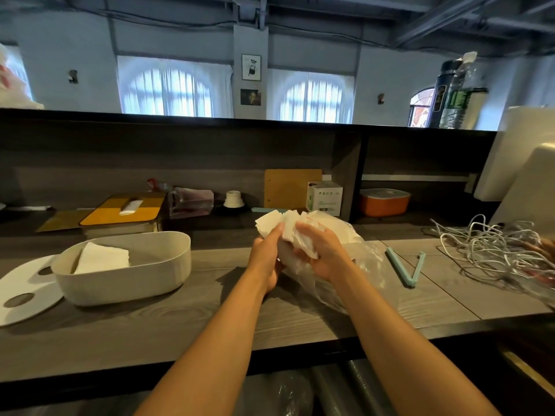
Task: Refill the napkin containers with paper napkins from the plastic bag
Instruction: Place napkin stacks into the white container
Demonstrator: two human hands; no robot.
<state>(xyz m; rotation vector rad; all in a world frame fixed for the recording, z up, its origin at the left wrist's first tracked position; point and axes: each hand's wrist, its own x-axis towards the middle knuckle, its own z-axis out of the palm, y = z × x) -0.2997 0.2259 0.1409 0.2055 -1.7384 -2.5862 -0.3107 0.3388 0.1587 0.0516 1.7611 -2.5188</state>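
Observation:
Both hands hold a bunch of white paper napkins (280, 225) above the counter's middle. My left hand (267, 255) grips the bunch from the left and below. My right hand (319, 250) curls round it from the right. A clear plastic bag (365, 256) lies under and to the right of the hands, crumpled on the counter. At the left stands an oval white napkin container (168, 267), open, with a few white napkins (102, 256) lying in its left half. Its flat white lid (22, 288) with two cut-outs lies beside it.
A closed napkin box with a yellow wooden lid (120, 211) sits behind the container. A light blue bag clip (405, 268) lies open on the right, and a tangle of grey cables (492, 247) beyond it. Small boxes and an orange tub (384, 202) line the back shelf.

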